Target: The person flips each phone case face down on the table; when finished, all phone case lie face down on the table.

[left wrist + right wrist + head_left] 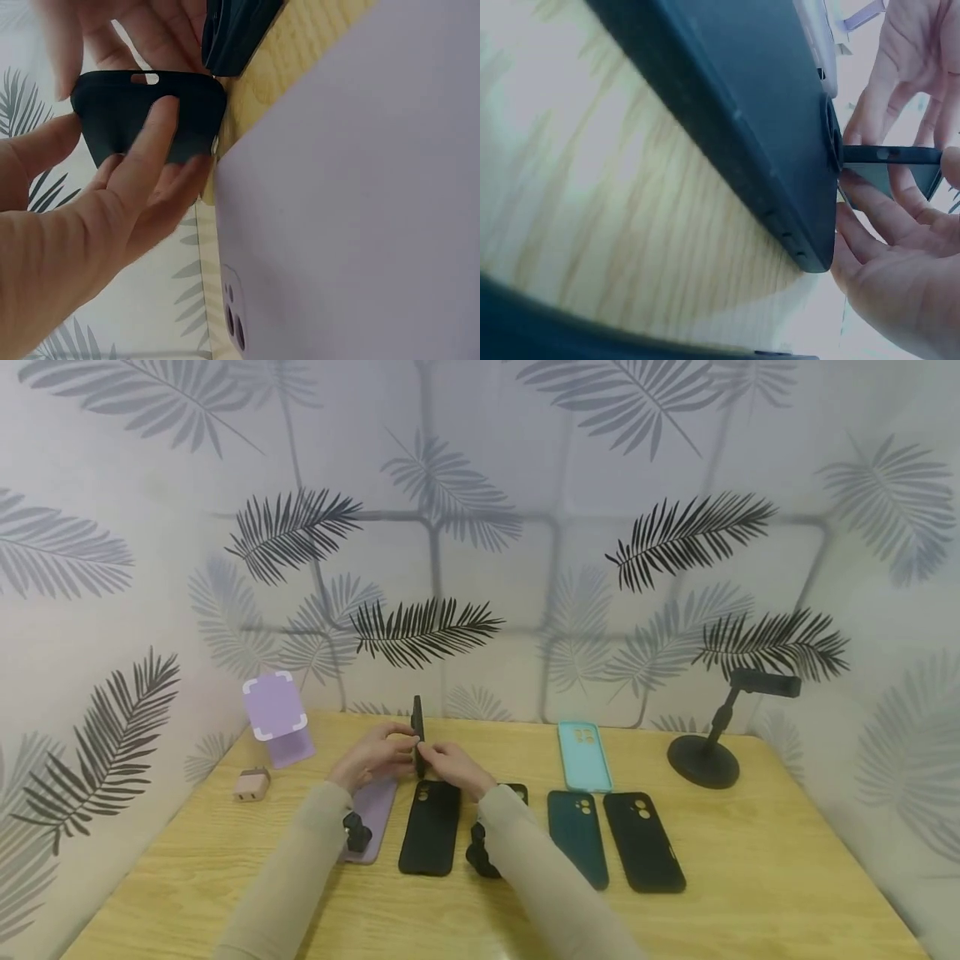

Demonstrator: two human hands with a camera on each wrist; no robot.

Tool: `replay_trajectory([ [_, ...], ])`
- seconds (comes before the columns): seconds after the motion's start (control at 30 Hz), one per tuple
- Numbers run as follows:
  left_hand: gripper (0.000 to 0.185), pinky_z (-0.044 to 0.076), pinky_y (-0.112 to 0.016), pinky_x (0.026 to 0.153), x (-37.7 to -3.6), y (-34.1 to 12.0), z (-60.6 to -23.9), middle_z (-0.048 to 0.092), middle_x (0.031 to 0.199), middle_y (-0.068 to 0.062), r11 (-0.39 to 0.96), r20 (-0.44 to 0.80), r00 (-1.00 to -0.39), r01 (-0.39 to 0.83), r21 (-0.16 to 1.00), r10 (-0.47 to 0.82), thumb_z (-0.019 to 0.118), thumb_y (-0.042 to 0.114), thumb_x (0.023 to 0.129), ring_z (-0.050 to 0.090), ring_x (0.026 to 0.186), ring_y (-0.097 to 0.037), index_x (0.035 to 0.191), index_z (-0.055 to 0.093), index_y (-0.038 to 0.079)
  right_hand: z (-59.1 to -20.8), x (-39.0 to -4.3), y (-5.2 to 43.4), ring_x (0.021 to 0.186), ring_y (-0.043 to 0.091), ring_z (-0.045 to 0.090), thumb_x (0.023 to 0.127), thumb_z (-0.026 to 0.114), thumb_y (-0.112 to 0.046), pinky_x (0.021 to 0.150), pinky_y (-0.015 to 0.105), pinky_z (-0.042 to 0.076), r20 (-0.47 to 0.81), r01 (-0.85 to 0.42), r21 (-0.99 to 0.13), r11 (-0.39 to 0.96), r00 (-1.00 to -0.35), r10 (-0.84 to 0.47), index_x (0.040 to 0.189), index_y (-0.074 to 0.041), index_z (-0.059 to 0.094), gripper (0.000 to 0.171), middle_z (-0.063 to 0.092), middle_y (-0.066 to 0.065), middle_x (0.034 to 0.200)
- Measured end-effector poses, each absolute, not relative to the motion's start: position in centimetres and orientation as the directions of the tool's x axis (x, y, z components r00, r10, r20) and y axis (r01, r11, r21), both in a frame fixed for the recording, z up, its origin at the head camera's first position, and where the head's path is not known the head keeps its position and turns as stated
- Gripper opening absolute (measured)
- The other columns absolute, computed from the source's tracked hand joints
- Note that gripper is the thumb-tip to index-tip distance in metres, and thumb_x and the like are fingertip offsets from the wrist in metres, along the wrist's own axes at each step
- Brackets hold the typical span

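Note:
A black phone case (417,739) stands on edge between my hands, seen nearly side-on in the head view. My left hand (377,753) holds it, its thumb across one broad face in the left wrist view, where a small slot shows in the case's short end. From the other side my right hand (457,768) grips the same case, fingers around its edge. Just in front lies another black case (430,828), flat on the table. A lilac case (372,818) is partly under my left wrist, and a dark case (517,791) is mostly hidden by my right forearm.
Toward the right lie a dark teal case (577,835), a black case (645,843) and a light turquoise case (585,758). A black stand (703,760) is at the back right. Back left are a lilac stand (288,747) and a pink charger plug (251,785).

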State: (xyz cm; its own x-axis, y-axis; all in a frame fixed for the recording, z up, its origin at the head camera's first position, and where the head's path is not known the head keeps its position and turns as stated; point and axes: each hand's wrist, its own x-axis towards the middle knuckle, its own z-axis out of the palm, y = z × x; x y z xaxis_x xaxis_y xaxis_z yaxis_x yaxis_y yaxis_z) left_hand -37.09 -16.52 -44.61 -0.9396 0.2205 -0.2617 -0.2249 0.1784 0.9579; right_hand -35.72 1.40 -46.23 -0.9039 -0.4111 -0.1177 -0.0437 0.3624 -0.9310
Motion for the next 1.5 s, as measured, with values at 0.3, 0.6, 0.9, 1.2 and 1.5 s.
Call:
replay_trajectory([
  [0.3, 0.052, 0.05, -0.047, 0.102, -37.3, -16.8, -44.6, 0.046, 0.143, -0.032, 0.311, -0.296, -0.933, -0.224, 0.923, 0.206, 0.058, 0.014, 0.099, 0.049, 0.131, -0.042, 0.145, 0.039, 0.0, -46.6, -36.2, 1.2, 0.125, 0.037, 0.055, 0.105, 0.047, -0.025, 0.111, 0.055, 0.038, -0.105, 0.035, -0.969, 0.244, -0.954, -0.279, 0.134, -0.001, 0.053, 0.039, 0.056, 0.018, 0.136],
  [0.6, 0.046, 0.05, -0.047, 0.101, -37.6, -17.5, -44.7, 0.05, 0.141, -0.027, 0.41, -0.302, -0.936, -0.207, 0.888, 0.182, 0.056, 0.011, 0.098, 0.056, 0.125, -0.038, 0.142, 0.046, 0.0, -46.9, -36.3, 1.2, 0.095, 0.022, 0.062, 0.098, 0.061, -0.018, 0.083, 0.035, 0.05, -0.092, 0.038, -0.954, 0.299, -0.981, -0.169, 0.136, -0.004, 0.05, 0.042, 0.066, 0.016, 0.111],
  [0.9, 0.044, 0.053, -0.041, 0.098, -37.8, -18.2, -44.7, 0.045, 0.143, -0.03, 0.44, -0.289, -0.943, -0.191, 0.878, 0.167, 0.054, 0.001, 0.096, 0.058, 0.122, -0.035, 0.139, 0.047, -0.006, -47.0, -36.6, 2.1, 0.12, 0.033, 0.059, 0.096, 0.06, -0.005, 0.102, 0.045, 0.049, -0.089, -0.028, -0.925, 0.379, -0.954, -0.287, 0.136, 0.004, 0.054, 0.042, 0.063, 0.022, 0.126],
  [1.2, 0.045, 0.053, -0.039, 0.099, -37.9, -18.6, -44.6, 0.044, 0.144, -0.028, 0.425, -0.288, -0.946, -0.203, 0.882, 0.147, 0.054, 0.002, 0.096, 0.056, 0.125, -0.035, 0.141, 0.047, -0.005, -46.8, -36.8, 2.2, 0.125, 0.031, 0.052, 0.096, 0.047, 0.005, 0.11, 0.047, 0.042, -0.107, -0.059, -0.923, 0.381, -0.91, -0.4, 0.14, 0.01, 0.046, 0.044, 0.057, 0.025, 0.133],
  [1.5, 0.046, 0.049, -0.043, 0.104, -37.5, -18.6, -44.7, 0.042, 0.146, -0.028, 0.394, -0.301, -0.941, -0.221, 0.892, 0.154, 0.052, 0.002, 0.098, 0.051, 0.13, -0.037, 0.143, 0.043, -0.005, -47.1, -36.8, 2.6, 0.136, 0.035, 0.044, 0.094, 0.039, 0.005, 0.114, 0.048, 0.037, -0.139, -0.054, -0.915, 0.399, -0.887, -0.44, 0.141, 0.014, 0.041, 0.048, 0.05, 0.028, 0.141],
])
